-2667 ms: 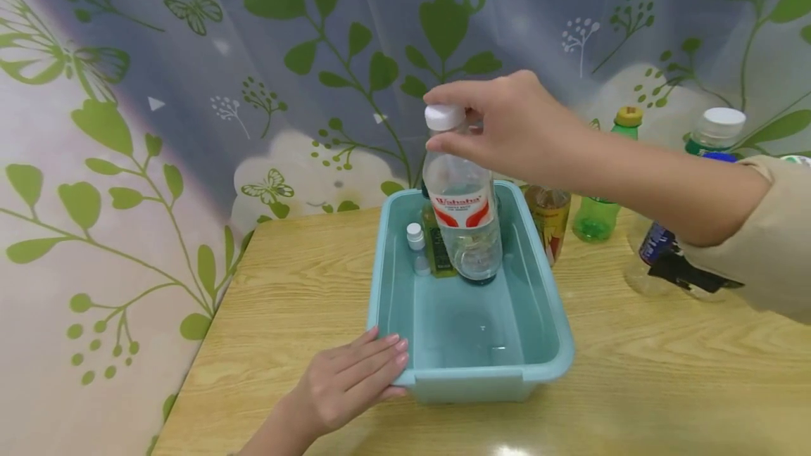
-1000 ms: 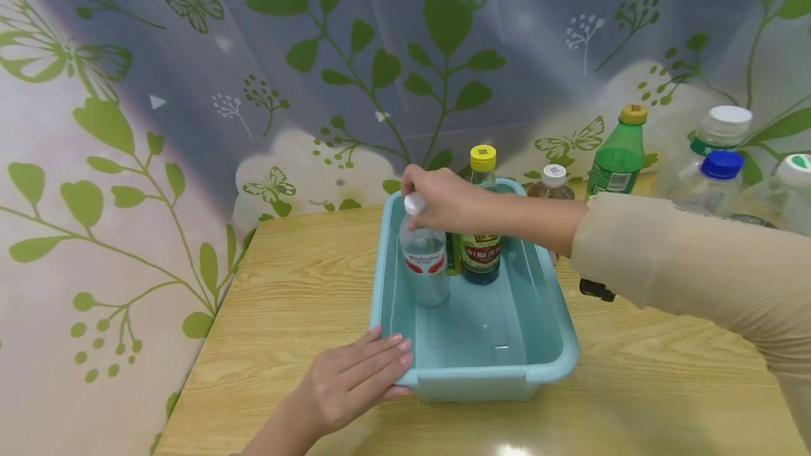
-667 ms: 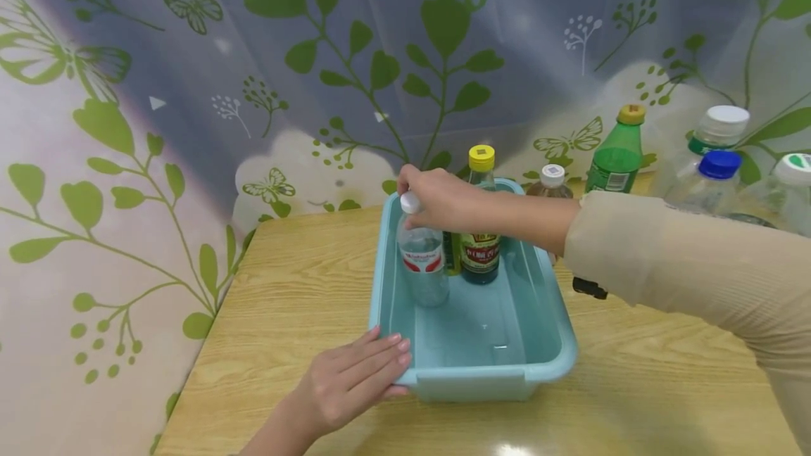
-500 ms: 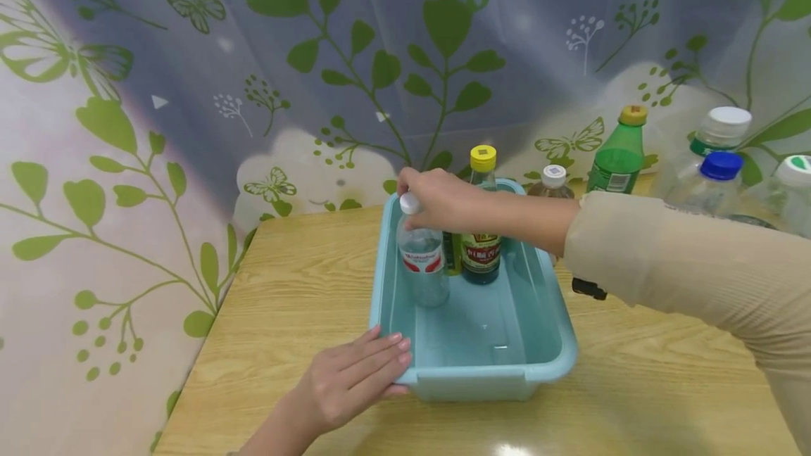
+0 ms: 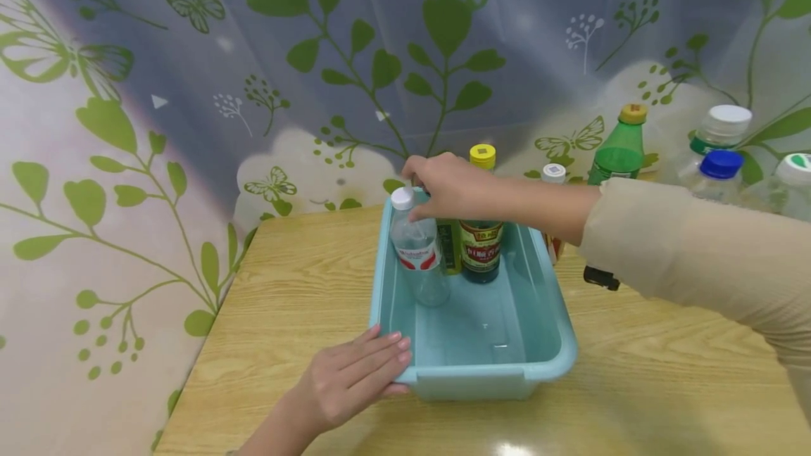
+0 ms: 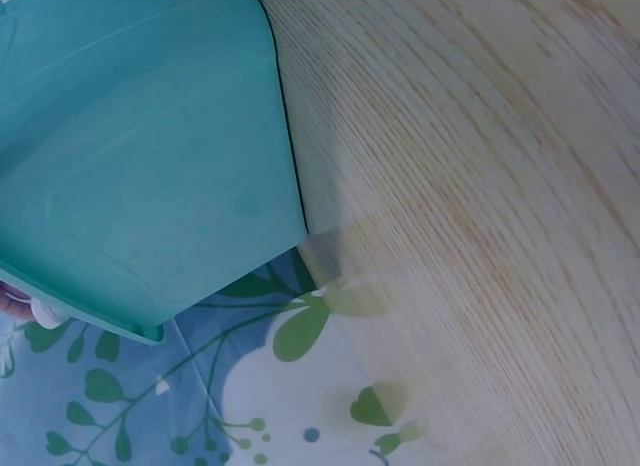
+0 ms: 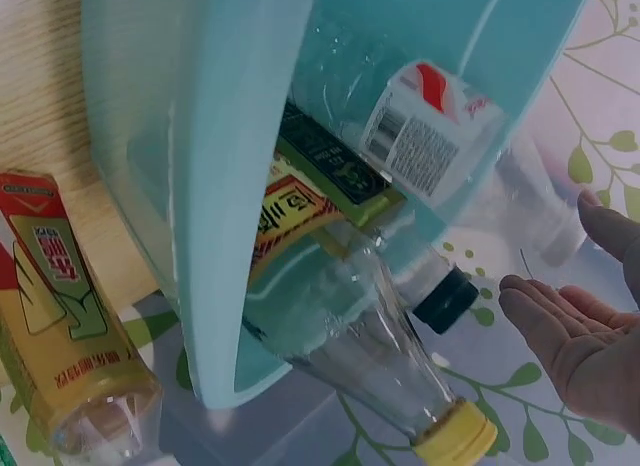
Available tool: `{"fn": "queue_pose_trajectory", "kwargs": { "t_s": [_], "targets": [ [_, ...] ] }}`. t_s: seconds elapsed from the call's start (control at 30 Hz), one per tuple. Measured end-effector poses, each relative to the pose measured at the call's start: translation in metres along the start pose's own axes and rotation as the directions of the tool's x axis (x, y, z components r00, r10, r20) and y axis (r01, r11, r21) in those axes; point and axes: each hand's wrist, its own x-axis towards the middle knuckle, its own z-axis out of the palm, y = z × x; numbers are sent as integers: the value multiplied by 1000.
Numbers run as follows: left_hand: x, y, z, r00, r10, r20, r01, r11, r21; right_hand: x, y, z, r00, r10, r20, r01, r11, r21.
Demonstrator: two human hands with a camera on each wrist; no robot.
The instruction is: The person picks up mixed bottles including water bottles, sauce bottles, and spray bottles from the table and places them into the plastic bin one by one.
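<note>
A clear plastic water bottle (image 5: pixel 418 259) with a white cap and a red-and-white label stands in the light blue bin (image 5: pixel 472 373), leaning slightly left. Beside its cap is my right hand (image 5: pixel 448 185), thumb and fingers spread apart and holding nothing; the right wrist view shows the hand (image 7: pixel 590 346) near the bottle's neck. A yellow-capped glass bottle (image 5: pixel 481 245) with a dark red label and a green-labelled bottle (image 7: pixel 345 176) with a dark cap stand to its right. My left hand (image 5: pixel 355 378) rests with straight fingers on the bin's near left corner.
Right of the bin are a white-capped bottle (image 5: pixel 554 173), a green bottle (image 5: pixel 614 160) with a yellow cap, and several clear bottles, one with a blue cap (image 5: pixel 721 164). The wooden table (image 5: pixel 285 280) meets a leaf-patterned curtain (image 5: pixel 342 55) behind.
My right hand has lowered the water bottle into the bin's left side, then let it go and lifted slightly off its cap. The bottle now tilts a little more left. My left hand stays put.
</note>
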Motion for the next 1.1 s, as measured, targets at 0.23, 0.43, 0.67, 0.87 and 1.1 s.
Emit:
{"fn": "queue_pose_trajectory", "kwargs": {
  "t_s": [0.23, 0.43, 0.67, 0.87, 1.1],
  "targets": [
    [-1, 0, 0, 1000, 0, 3, 0, 1000, 1, -8, -2, -16, 1000, 0, -6, 0, 1000, -2],
    [-2, -1, -1, 1000, -2, -9, 2, 1000, -1, -16, -5, -33, 999, 51, -7, -51, 999, -7],
    [-4, -1, -1, 1000, -2, -18, 2, 1000, -1, -24, -2, -46, 998, 62, -29, -62, 998, -7],
    [-3, -1, 0, 1000, 8, -30, -8, 1000, 5, -37, 6, -54, 997, 28, -75, -27, 1000, 15],
    [1, -1, 0, 999, 30, -34, -29, 999, 18, -57, 21, -69, 986, 54, -159, -60, 998, -29]
  ]
}}
